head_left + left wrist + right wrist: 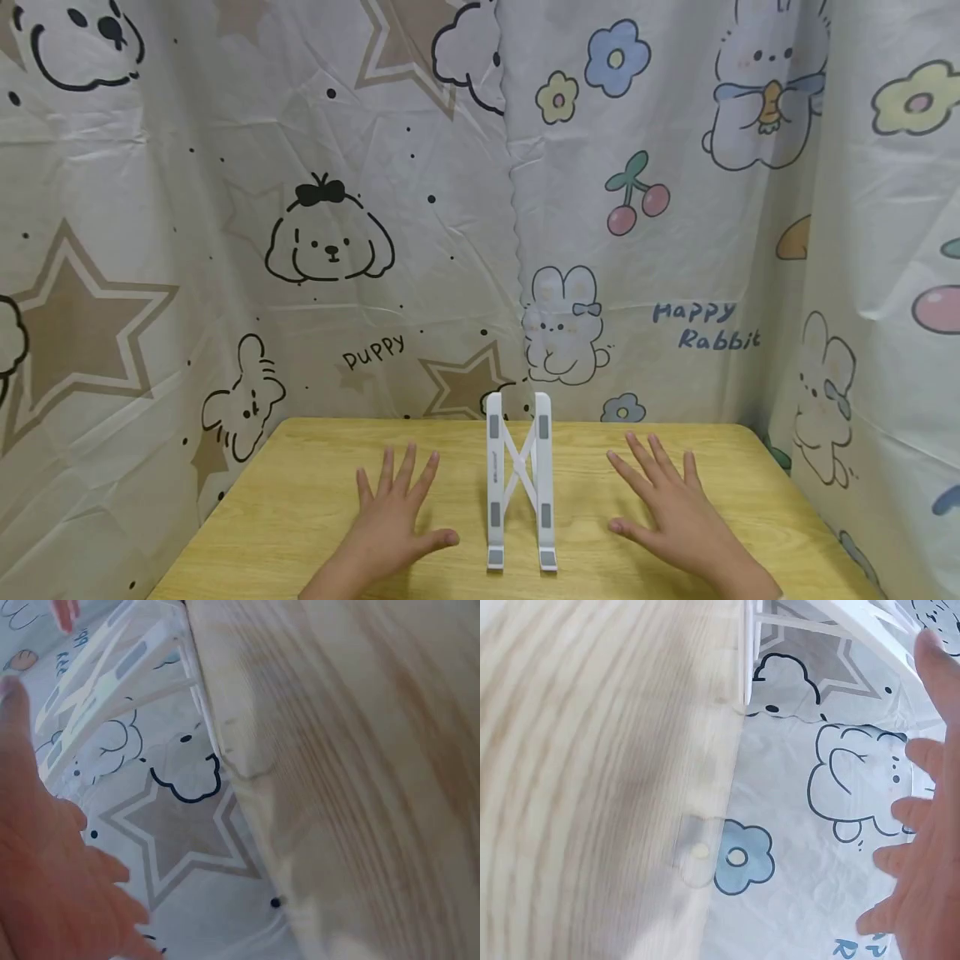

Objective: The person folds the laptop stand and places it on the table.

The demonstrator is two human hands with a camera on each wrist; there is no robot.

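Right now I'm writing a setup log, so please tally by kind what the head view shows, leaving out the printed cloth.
Hands: 2 (left hand, right hand)
White stand: 1
Table: 1
Total: 4

In the head view, the left hand (392, 525) and the right hand (677, 518) are seen bare, each with slim, tapering fingers, rounded fingertips and a shorter thumb, and both wrists (343, 564) are likewise left uncovered. At the bottom edge, a sliver of pale material (782, 596) is glimpsed beyond the right wrist, too small to be told as sleeve or strap.
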